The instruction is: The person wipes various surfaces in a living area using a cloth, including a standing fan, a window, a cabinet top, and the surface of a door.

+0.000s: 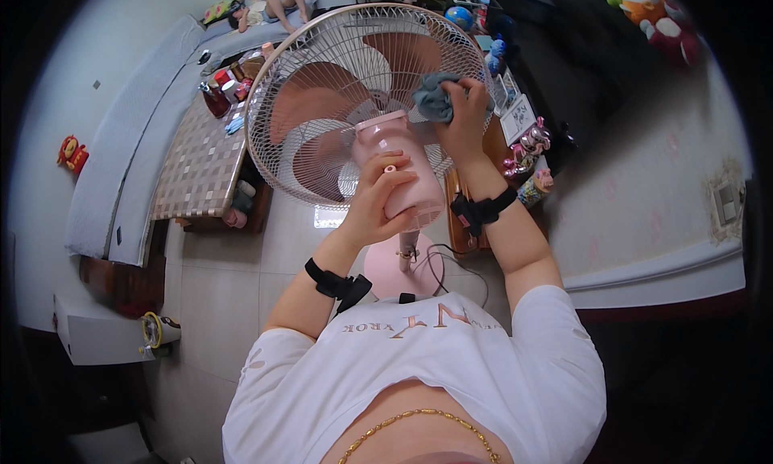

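Note:
Before me stands a pink pedestal fan, seen from behind, its round wire guard enclosing translucent reddish-brown blades. My left hand is wrapped around the fan's pink motor housing, with a small knob between the fingers. A bunched grey-blue cloth is gripped in my right hand against the right part of the guard's back. Below the housing, a short pole runs down to the round pink base on the tiled floor.
On the left, a coffee table with a checkered cover holds cups and a dark red flask. A long sofa lines the wall, and a person lies at its far end. Picture frames and figurines stand right. A cable trails by the base.

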{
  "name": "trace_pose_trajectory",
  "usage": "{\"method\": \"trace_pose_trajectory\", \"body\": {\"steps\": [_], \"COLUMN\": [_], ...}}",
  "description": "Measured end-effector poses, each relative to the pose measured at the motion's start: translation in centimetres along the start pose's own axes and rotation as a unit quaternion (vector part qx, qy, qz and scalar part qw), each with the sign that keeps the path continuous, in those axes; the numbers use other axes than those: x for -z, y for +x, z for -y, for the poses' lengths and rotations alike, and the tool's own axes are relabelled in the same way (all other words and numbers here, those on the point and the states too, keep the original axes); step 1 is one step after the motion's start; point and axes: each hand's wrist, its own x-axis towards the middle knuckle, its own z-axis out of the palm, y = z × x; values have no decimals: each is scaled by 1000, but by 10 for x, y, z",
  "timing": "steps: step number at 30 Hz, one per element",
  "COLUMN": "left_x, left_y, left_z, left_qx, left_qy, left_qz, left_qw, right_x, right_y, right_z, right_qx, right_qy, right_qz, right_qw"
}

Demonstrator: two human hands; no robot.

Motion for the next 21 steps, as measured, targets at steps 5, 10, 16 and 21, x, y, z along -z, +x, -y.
{"method": "trace_pose_trajectory", "body": {"steps": [5,10,16,21], "left_x": [1,1,2,3], "left_y": [-3,-2,0,-2], "left_z": [1,-1,2,2], "left_qx": [8,10,-1,6], "left_qy": [0,0,12,31], "left_qz": [-13,-14,2,6], "left_qw": [1000,1000,1000,999], "right_x": [1,-11,-11,-12], "right_y": [11,16,-39,-98], "right_z": [30,22,3,-8], "right_qx": [53,135,57,-49], "right_qy": [64,16,2,-16], "right_qz": [-4,53,67,163], "right_qw": [997,989,996,985]}}
